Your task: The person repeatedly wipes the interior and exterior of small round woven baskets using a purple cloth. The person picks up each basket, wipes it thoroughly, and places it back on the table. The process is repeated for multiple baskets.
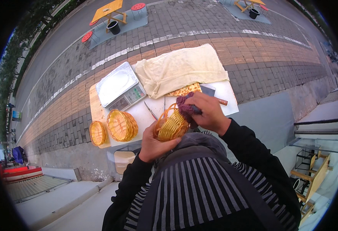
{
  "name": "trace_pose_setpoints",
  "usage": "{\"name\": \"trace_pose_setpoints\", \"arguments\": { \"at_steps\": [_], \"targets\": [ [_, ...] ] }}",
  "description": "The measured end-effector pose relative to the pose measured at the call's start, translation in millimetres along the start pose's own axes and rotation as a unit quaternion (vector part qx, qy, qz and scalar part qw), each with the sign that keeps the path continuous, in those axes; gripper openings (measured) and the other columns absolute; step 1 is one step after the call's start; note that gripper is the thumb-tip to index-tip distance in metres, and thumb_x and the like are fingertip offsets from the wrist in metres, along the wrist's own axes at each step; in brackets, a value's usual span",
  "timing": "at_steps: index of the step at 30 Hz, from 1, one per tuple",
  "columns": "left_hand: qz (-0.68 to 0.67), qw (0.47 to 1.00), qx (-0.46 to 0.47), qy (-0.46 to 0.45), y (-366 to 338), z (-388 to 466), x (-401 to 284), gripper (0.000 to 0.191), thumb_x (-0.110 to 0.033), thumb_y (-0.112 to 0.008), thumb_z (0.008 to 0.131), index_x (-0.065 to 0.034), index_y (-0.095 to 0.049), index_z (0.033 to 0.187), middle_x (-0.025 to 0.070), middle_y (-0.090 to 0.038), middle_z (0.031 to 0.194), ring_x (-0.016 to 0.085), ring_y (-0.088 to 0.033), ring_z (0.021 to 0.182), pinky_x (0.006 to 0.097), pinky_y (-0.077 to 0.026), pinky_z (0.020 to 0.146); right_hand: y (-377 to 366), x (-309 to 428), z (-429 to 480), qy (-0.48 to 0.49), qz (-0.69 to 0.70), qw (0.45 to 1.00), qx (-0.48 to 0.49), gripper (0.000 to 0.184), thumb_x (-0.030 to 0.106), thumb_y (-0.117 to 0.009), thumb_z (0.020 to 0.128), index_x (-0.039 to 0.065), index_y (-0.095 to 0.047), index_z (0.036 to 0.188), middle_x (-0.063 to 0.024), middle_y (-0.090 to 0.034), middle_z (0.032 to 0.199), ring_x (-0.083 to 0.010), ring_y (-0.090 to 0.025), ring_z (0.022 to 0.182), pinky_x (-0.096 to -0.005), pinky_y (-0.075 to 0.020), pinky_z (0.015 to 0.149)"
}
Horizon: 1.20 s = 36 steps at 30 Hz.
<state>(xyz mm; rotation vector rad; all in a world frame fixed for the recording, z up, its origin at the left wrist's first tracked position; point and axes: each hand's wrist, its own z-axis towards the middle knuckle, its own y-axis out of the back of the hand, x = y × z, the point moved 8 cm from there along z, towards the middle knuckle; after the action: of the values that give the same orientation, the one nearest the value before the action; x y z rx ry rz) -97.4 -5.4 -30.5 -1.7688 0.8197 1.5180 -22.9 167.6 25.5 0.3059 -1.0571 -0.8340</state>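
My left hand grips a small woven wicker basket, tilted in front of my apron. In my right hand is a bunched purple cloth, pressed against the basket's edge. To the left stand a stack of round wicker baskets and a smaller wicker basket. Just beyond my hands, a browned flatbread shows from under a cream cloth. Beside it lies a wide-bladed knife with a wooden handle, partly hidden by my right hand. Metal tongs lie left of the held basket.
A digital scale with a steel pan stands on the table's left part, partly over a wooden board. The white table surface ends at the right. Beyond the paving are wooden tables, red stools and black bins.
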Motion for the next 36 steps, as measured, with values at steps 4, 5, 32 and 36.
{"name": "trace_pose_setpoints", "arguments": {
  "at_steps": [4, 5, 32, 36],
  "targets": [
    [-0.011, 0.999, 0.03, -0.009, -8, 6, -8, 0.064, -0.01, -0.091, 0.076, 0.0055, -0.059, 0.13, 0.0082, -0.072, 0.111, 0.015, -0.069, 0.103, 0.0308, -0.056, 0.093, -16, 32, -6, 0.056, 0.017, 0.997, 0.044, 0.036, 0.012, -0.084, 0.074, 0.012, -0.066, 0.105, -0.008, -0.066, 0.098, -0.0273, -0.07, 0.083, -0.0346, -0.0578, 0.071],
    [-0.021, 0.999, 0.033, 0.01, -8, 7, -6, 0.064, -0.011, -0.091, 0.076, 0.0054, -0.059, 0.129, 0.0081, -0.072, 0.111, 0.015, -0.068, 0.103, 0.0305, -0.056, 0.093, -19, 38, -8, 0.077, 0.016, 0.996, 0.043, 0.036, 0.012, -0.085, 0.074, 0.011, -0.066, 0.105, -0.008, -0.066, 0.098, -0.0271, -0.07, 0.083, -0.0348, -0.0577, 0.07],
    [0.112, 0.982, 0.149, 0.012, -7, 8, -4, 0.051, -0.026, -0.075, 0.095, 0.0014, -0.058, 0.134, 0.0113, -0.068, 0.122, 0.017, -0.062, 0.114, 0.0325, -0.049, 0.1, -18, -7, -25, -0.022, 0.107, 0.991, -0.082, 0.034, 0.0, -0.078, 0.074, 0.008, -0.067, 0.105, -0.0123, -0.065, 0.092, -0.0334, -0.067, 0.082, -0.0363, -0.0545, 0.07],
    [0.152, 0.985, 0.076, -0.009, -5, 14, 8, 0.051, -0.015, -0.079, 0.091, 0.0013, -0.058, 0.134, 0.0116, -0.069, 0.122, 0.019, -0.065, 0.112, 0.0322, -0.051, 0.097, -21, 17, -19, 0.05, 0.078, 0.995, -0.039, 0.031, 0.004, -0.078, 0.074, 0.01, -0.066, 0.102, -0.0077, -0.064, 0.09, -0.0293, -0.068, 0.08, -0.0356, -0.055, 0.067]
  ]
}}
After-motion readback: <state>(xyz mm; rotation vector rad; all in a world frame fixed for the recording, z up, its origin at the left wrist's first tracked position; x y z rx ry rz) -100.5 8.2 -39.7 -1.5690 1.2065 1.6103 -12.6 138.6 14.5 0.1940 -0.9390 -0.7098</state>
